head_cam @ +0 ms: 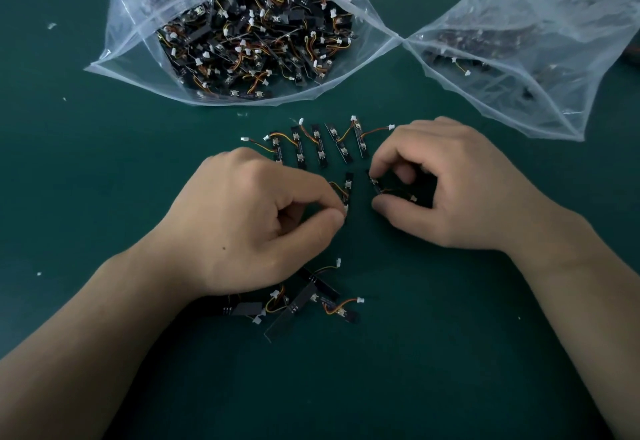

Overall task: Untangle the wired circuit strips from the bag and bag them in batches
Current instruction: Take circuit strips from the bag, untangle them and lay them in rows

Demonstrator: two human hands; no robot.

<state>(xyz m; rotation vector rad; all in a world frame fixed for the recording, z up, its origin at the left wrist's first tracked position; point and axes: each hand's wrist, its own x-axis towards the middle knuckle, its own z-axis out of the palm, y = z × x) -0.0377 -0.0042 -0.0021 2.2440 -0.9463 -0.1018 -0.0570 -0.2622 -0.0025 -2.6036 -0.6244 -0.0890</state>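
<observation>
An open clear bag (131,69) full of tangled black circuit strips with orange-yellow wires lies at the top centre. Below its mouth, several untangled strips (320,143) lie side by side in a row. My left hand (249,221) pinches the near end of one strip (347,187) between thumb and forefinger. My right hand (446,187) pinches another strip (374,183) just to the right, its wire and white plug under the palm. A small tangled heap of strips (304,304) lies near my left wrist.
A second clear bag (540,69) holding a smaller batch of strips lies at the top right, its corner touching the first bag. Everything rests on a dark green mat (450,353). Small white scraps dot the mat at the left.
</observation>
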